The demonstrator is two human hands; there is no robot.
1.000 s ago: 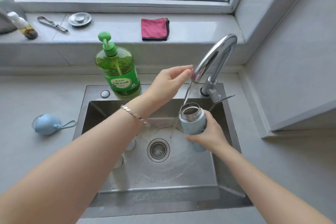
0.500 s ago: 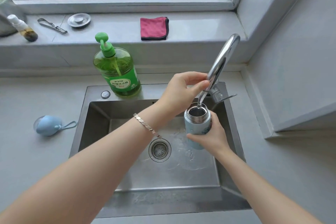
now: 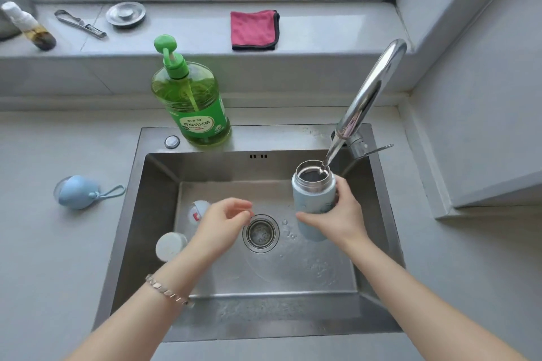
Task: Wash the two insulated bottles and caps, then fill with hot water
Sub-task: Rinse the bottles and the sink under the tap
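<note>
1. The pale blue bottle is upright and uncapped over the right side of the sink, its mouth under the faucet, with water running in.
2. The right hand grips it round the body.
3. The left hand hovers just beside the drain, fingers loosely curled and holding nothing.
4. Behind that hand a white container lies in the sink, partly hidden.
5. A blue cap sits on the desk left of the sink.
6. A green soap bottle stands on the sink's back rim.
</note>
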